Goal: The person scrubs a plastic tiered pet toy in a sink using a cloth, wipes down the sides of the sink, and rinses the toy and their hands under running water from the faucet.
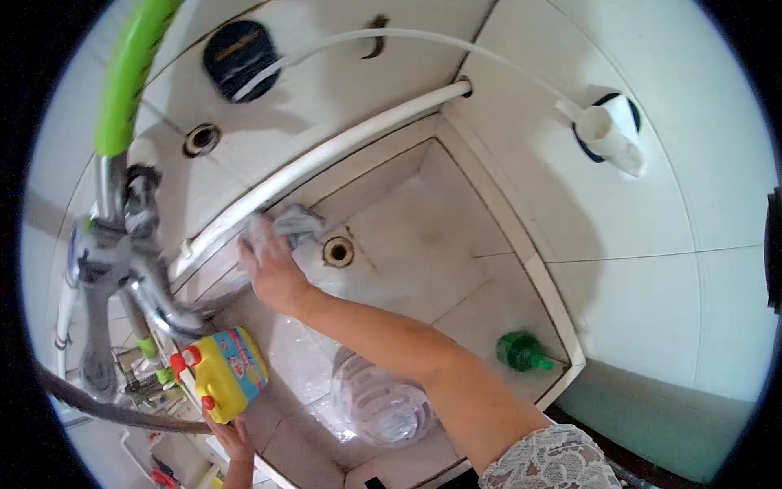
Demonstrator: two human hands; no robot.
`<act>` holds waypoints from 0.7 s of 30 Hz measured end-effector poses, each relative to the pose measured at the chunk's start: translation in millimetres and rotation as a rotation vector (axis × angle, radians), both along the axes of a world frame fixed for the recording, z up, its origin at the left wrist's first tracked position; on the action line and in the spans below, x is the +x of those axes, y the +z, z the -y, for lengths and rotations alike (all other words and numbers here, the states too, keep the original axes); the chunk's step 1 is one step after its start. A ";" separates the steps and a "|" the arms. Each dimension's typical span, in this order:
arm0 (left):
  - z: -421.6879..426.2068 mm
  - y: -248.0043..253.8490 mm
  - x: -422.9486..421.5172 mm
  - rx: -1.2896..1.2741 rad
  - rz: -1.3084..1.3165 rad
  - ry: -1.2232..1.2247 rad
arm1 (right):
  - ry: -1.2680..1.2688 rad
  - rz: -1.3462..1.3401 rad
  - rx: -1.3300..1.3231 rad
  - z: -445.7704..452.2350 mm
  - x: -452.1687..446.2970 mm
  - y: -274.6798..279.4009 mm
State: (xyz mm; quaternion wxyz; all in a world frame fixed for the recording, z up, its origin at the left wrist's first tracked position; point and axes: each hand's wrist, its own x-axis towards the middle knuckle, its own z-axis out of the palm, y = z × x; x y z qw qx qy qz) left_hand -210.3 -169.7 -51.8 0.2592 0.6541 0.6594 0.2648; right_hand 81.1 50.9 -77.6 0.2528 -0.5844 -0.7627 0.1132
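Observation:
My right hand [273, 265], reaching in from the lower right in a white lace sleeve, presses a crumpled grey cloth [300, 225] against the basin floor beside the round drain hole [338, 252]. Its fingertips are blurred. Low on the left, my left hand [234, 442] is against the lower side of a yellow bottle [230, 371] with red caps and a blue label. The bottle hides part of those fingers, so their grip is unclear. A clear ribbed plastic container [379, 399] lies under my right forearm on the wet floor.
A green bottle [524, 351] lies in the basin's right corner. The chrome faucet [122, 257] with its green hose [134, 81] juts in from the left. A white pipe [326, 155] runs along the back wall; a thin white tube [407, 33] arches above it.

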 end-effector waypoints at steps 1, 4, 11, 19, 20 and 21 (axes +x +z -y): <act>0.8 -3.4 -5.0 0.068 -0.207 -0.022 | 0.146 -0.020 0.064 -5.2 20.1 -10.6; 4.4 -11.1 -12.4 0.048 -0.097 -0.004 | 0.225 0.160 0.165 -22.3 107.3 -4.3; 9.0 -9.9 -20.1 -0.026 -0.178 -0.003 | -0.095 0.487 0.121 -27.2 287.0 24.1; -0.6 -1.2 2.3 0.039 -0.140 0.020 | 0.127 0.909 -0.218 38.7 324.9 91.0; -2.1 0.9 2.7 0.049 -0.206 0.016 | 0.190 0.904 -0.206 51.8 325.5 96.9; -2.7 1.9 3.6 0.080 -0.189 -0.021 | 0.252 0.902 -0.194 55.8 324.6 98.4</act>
